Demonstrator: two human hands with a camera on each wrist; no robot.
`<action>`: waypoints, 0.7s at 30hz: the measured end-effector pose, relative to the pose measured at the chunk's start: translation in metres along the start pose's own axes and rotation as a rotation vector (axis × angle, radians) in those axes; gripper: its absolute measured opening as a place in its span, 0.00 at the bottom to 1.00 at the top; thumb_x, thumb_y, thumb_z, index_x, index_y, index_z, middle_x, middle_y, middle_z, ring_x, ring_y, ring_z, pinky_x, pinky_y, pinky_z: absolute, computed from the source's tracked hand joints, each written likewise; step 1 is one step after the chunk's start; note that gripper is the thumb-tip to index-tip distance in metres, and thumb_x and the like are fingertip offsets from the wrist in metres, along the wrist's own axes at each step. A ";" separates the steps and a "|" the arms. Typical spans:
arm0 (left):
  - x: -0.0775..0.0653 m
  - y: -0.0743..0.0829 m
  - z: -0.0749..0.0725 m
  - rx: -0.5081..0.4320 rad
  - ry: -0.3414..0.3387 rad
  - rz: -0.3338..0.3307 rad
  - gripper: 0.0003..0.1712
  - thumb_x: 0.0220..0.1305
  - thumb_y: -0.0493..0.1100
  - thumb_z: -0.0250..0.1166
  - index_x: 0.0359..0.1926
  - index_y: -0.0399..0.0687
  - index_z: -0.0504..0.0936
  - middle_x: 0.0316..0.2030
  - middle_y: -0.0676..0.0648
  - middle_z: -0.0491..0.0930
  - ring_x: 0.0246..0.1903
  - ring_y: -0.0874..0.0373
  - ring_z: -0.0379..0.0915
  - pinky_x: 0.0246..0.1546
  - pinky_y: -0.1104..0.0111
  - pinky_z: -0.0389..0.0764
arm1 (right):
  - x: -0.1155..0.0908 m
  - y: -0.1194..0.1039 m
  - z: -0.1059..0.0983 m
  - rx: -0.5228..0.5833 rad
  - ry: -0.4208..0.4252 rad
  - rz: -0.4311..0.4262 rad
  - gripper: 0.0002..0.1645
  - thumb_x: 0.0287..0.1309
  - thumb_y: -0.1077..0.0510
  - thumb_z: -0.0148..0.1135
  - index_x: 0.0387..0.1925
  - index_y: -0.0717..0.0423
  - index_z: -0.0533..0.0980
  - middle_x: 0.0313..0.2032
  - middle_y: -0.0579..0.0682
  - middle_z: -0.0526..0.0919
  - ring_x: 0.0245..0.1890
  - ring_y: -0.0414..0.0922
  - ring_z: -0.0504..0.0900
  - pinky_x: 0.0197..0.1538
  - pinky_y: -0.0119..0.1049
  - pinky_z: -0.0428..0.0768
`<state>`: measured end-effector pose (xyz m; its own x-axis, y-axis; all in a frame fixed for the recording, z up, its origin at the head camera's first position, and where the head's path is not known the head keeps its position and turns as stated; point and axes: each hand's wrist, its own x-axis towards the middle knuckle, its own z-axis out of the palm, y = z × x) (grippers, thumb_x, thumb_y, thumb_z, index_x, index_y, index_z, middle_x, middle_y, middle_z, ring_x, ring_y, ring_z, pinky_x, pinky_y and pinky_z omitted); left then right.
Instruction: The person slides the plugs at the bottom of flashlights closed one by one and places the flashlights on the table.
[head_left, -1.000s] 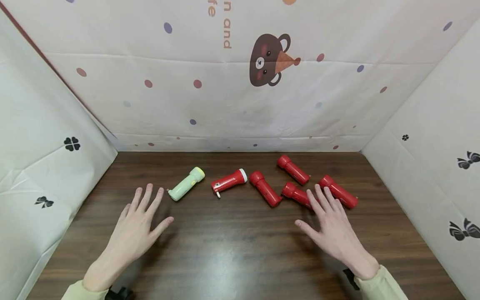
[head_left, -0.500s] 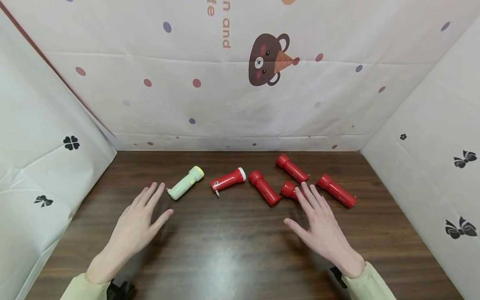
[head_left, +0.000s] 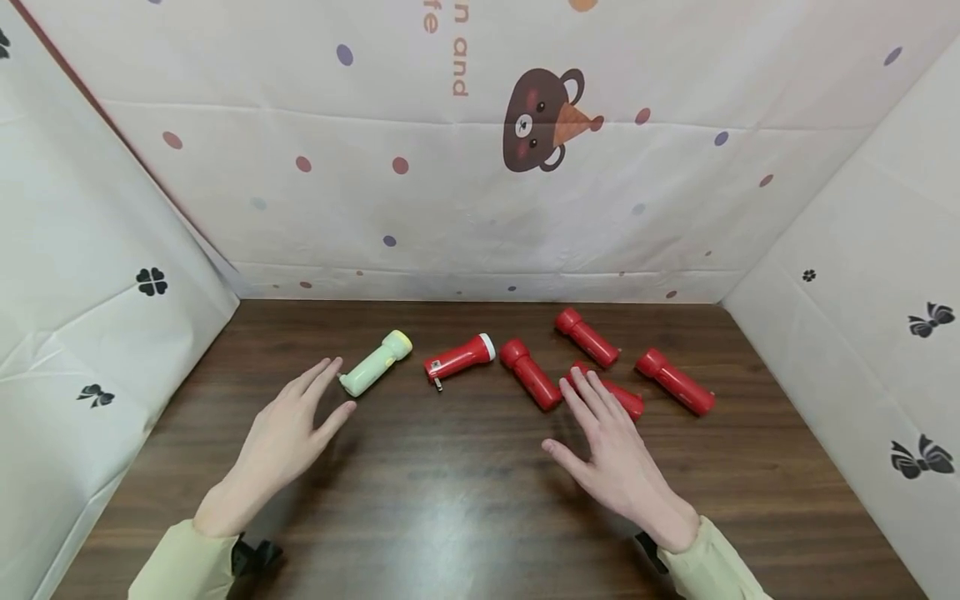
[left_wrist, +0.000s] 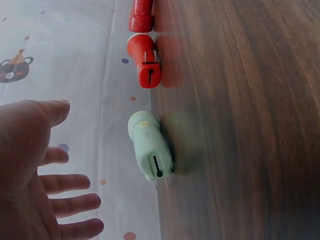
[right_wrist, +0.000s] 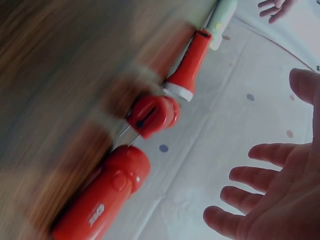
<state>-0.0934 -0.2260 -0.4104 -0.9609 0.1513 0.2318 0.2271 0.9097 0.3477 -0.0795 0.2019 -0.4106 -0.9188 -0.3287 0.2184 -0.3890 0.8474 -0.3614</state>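
My left hand (head_left: 281, 437) is held palm down with its fingers spread, fingertips close to the tail of a light green flashlight (head_left: 375, 364) with a yellow rim. In the left wrist view, two metal prongs stick out of the tail of that green flashlight (left_wrist: 150, 150). Fingers extended, my right hand (head_left: 615, 462) overlaps a red flashlight (head_left: 626, 398) in the head view and partly hides it. Another red flashlight (head_left: 532, 377) lies just left of its fingertips. Neither hand holds anything. Between the hands lies a red flashlight with a white rim (head_left: 459, 358), its prongs folded out.
Two more red flashlights lie farther off, one at the back (head_left: 588, 337) and one at the right (head_left: 675, 382). All rest on a dark wooden table (head_left: 420, 467). A printed white sheet (head_left: 337, 208) rises behind the table, with white sheets at both sides.
My right hand has moved left, from in front of the rightmost red flashlights toward the middle ones. My left hand has shifted slightly right and forward. The flashlights lie where they were.
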 end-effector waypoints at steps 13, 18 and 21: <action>0.020 0.004 0.012 -0.022 -0.020 0.001 0.37 0.76 0.57 0.62 0.78 0.46 0.67 0.75 0.36 0.70 0.72 0.35 0.70 0.57 0.36 0.81 | 0.013 -0.022 0.012 0.038 -0.010 -0.065 0.52 0.65 0.39 0.71 0.81 0.53 0.61 0.83 0.54 0.58 0.83 0.61 0.56 0.79 0.67 0.64; 0.026 0.005 0.016 -0.016 -0.025 0.004 0.37 0.76 0.56 0.62 0.78 0.45 0.68 0.74 0.36 0.71 0.72 0.35 0.70 0.57 0.37 0.81 | 0.016 -0.030 0.017 0.048 -0.008 -0.094 0.51 0.64 0.40 0.71 0.80 0.54 0.62 0.83 0.54 0.59 0.83 0.60 0.58 0.78 0.66 0.66; 0.031 0.005 0.019 -0.019 -0.031 0.004 0.36 0.76 0.55 0.62 0.77 0.45 0.68 0.74 0.36 0.71 0.72 0.35 0.70 0.59 0.37 0.80 | 0.018 -0.033 0.019 0.052 -0.001 -0.108 0.51 0.64 0.40 0.71 0.80 0.55 0.62 0.83 0.54 0.60 0.83 0.60 0.59 0.78 0.65 0.67</action>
<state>-0.1251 -0.2094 -0.4189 -0.9643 0.1671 0.2052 0.2337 0.9017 0.3639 -0.0849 0.1598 -0.4123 -0.8716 -0.4173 0.2573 -0.4885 0.7843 -0.3825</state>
